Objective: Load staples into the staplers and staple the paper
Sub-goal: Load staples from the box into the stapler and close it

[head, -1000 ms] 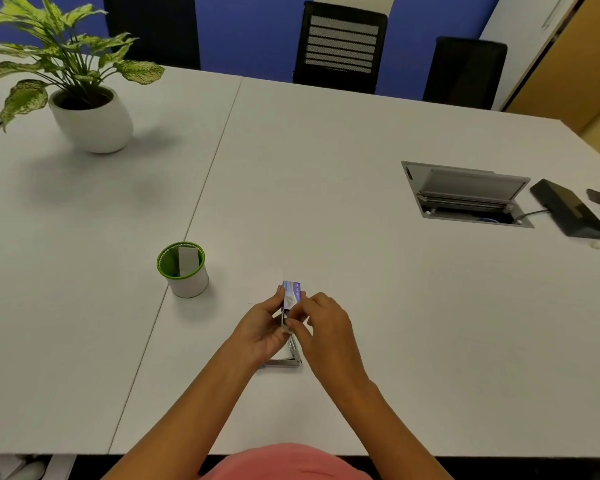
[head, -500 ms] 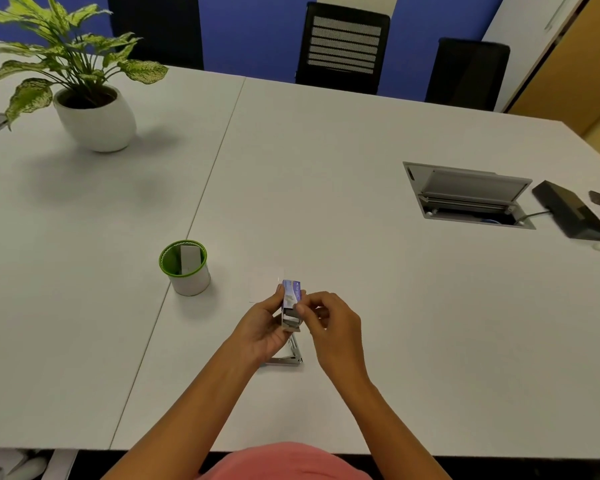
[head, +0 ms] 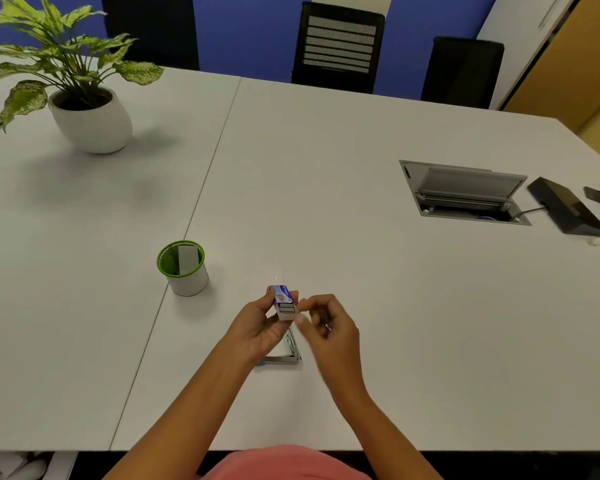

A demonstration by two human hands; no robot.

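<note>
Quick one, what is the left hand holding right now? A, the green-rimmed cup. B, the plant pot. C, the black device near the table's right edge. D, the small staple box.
D: the left hand has its fingers and thumb round the staple box, lifted above the table, while the cup stands untouched off to the left.
</note>
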